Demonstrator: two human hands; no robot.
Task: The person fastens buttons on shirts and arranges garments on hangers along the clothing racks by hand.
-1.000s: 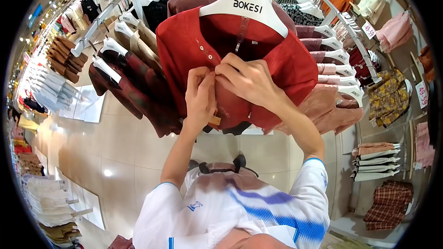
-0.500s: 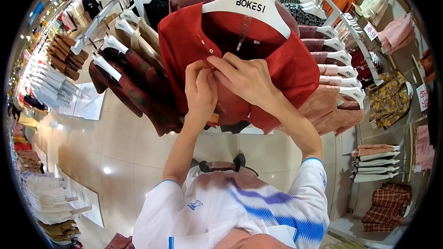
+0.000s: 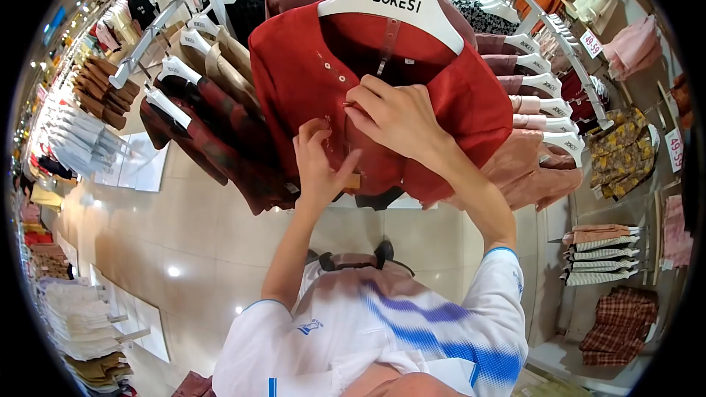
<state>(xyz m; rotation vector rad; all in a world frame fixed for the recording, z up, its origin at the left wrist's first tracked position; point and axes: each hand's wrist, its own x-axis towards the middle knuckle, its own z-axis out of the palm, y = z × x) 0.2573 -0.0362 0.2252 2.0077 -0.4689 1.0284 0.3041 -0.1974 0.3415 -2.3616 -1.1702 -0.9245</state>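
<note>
1. The black circular border cuts off the shop's outer racks; small labels on the distant garments are too small to read.
2. The red, long-sleeved garment [image 3: 290, 55] with a V-shaped neckline hangs at the front, between the silver metal rail [image 3: 165, 22] on the left and the silver metal rail [image 3: 570, 55] on the right. Its front is partly unfastened and creased, and the hands hide part of its middle.
3. The white, broad-shouldered hanger [image 3: 357, 0] carries it, printed "BOKESI" in black; the hanger behind reads the same, its top cut off.
4. The right hand [image 3: 403, 119] has its fingertips pinched on the garment's front edge; what lies between them is hard to make out.
5. The left hand [image 3: 316, 170] has thumb and fingers apart beside the lower front; contact with the cloth is unclear.
6. The white price sign [image 3: 590, 43] reads "49.59" in red.
7. The small orange-brown tag [image 3: 353, 181] is unreadable.
8. Two small, round, pale buttons [image 3: 342, 79] show near the neckline.
</note>
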